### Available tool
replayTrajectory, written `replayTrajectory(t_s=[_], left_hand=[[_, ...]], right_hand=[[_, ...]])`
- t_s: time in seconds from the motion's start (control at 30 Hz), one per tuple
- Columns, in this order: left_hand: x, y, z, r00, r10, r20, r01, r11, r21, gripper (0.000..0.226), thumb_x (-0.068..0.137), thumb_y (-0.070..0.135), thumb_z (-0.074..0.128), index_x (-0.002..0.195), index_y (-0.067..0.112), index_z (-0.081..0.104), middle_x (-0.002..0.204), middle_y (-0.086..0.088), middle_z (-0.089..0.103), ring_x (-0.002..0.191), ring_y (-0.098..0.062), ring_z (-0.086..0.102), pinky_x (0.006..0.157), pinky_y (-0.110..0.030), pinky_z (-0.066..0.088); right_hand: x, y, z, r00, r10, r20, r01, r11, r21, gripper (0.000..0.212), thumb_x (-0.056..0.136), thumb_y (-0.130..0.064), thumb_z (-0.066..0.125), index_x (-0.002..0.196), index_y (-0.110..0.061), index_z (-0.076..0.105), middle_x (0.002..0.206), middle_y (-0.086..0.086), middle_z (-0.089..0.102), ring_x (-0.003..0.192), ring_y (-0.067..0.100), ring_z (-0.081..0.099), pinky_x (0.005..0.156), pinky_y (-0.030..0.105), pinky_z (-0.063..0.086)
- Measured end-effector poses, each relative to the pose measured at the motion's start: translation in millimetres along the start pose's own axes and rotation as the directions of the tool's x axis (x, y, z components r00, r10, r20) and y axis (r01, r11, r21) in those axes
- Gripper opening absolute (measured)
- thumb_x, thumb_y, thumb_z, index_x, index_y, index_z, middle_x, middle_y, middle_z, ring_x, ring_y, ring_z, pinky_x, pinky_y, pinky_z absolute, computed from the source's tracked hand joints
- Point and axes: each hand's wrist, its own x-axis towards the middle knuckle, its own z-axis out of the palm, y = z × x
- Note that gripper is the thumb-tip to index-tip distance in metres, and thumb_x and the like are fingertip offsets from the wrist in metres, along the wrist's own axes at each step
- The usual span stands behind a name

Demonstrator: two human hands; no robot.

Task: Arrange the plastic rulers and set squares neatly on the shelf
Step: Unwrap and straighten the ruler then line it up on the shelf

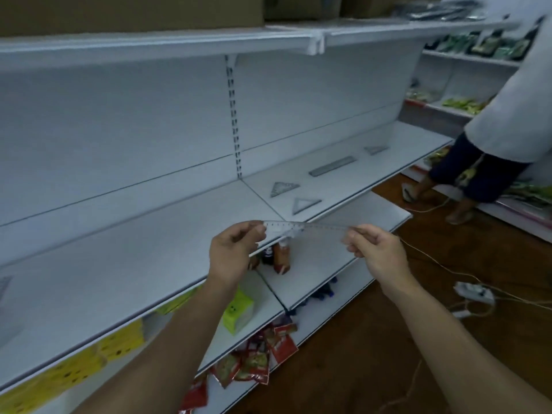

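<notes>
A clear plastic ruler [304, 226] is held level in front of the white shelf [149, 249], just past its front edge. My left hand [234, 252] pinches its left end and my right hand [373, 249] pinches its right end. On the shelf's right section lie two clear set squares [283, 188] [305, 204], a grey ruler [333, 166] and another set square [375, 149] farther right. One more set square [4, 285] lies partly cut off at the shelf's far left.
Lower shelves hold bottles [280, 258], yellow boxes [119, 342] and red packets [268, 354]. A person in a white top [513, 115] stands at the right by another shelving unit. A power strip [475, 292] and cables lie on the brown floor.
</notes>
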Motion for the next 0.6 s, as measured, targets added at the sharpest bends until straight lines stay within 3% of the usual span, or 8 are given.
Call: replayTrajectory(t_s=[0.17, 0.27, 0.4, 0.5, 0.6], left_hand=[[24.4, -11.9, 72.2, 0.995, -0.008, 0.102, 0.007, 1.000, 0.015, 0.009, 0.084, 0.003, 0.068, 0.079, 0.009, 0.071, 0.055, 0.000, 0.066, 0.048, -0.011, 0.059, 0.048, -0.019, 0.049], [53.7, -24.5, 113.0, 0.991, -0.025, 0.131, 0.021, 0.999, 0.028, 0.003, 0.082, 0.012, 0.073, 0.085, 0.011, 0.075, 0.070, -0.011, 0.069, 0.060, -0.025, 0.060, 0.055, -0.030, 0.053], [113.1, -33.5, 170.7, 0.985, -0.025, 0.169, 0.022, 1.000, 0.018, 0.008, 0.083, 0.007, 0.070, 0.090, 0.007, 0.074, 0.080, -0.006, 0.073, 0.078, -0.016, 0.068, 0.080, -0.029, 0.056], [157.8, -36.2, 213.2, 0.981, -0.022, 0.191, 0.010, 0.998, 0.064, 0.008, 0.084, 0.009, 0.069, 0.085, 0.016, 0.074, 0.074, 0.004, 0.074, 0.077, -0.012, 0.068, 0.076, -0.024, 0.055], [193.5, -38.2, 248.7, 0.986, 0.018, 0.164, -0.027, 0.998, 0.053, 0.009, 0.084, 0.004, 0.068, 0.088, 0.010, 0.073, 0.068, 0.007, 0.072, 0.069, -0.005, 0.067, 0.070, -0.017, 0.055]], right_hand=[[28.4, 16.9, -54.2, 0.996, 0.030, -0.085, -0.032, 0.999, -0.017, 0.012, 0.092, -0.012, 0.060, 0.100, -0.012, 0.069, 0.087, 0.003, 0.073, 0.071, 0.008, 0.064, 0.060, 0.011, 0.050], [63.0, 27.4, -79.9, 0.992, 0.037, -0.118, -0.041, 0.999, -0.025, 0.011, 0.092, -0.015, 0.060, 0.098, -0.017, 0.069, 0.086, -0.001, 0.073, 0.073, 0.006, 0.066, 0.063, 0.015, 0.050], [127.9, 34.5, -106.0, 0.987, 0.042, -0.158, -0.038, 0.999, 0.029, 0.009, 0.091, -0.014, 0.061, 0.092, -0.019, 0.068, 0.084, -0.001, 0.073, 0.069, 0.002, 0.065, 0.060, 0.012, 0.050], [183.7, 36.5, -124.7, 0.984, 0.096, -0.150, -0.088, 0.994, 0.060, 0.006, 0.090, -0.015, 0.063, 0.093, -0.017, 0.068, 0.085, 0.001, 0.074, 0.074, 0.009, 0.066, 0.065, 0.017, 0.052], [238.0, 34.3, -141.5, 0.986, 0.096, -0.135, -0.087, 0.993, 0.074, 0.005, 0.089, -0.014, 0.064, 0.092, -0.015, 0.069, 0.084, 0.003, 0.073, 0.069, 0.008, 0.064, 0.063, 0.018, 0.050]])
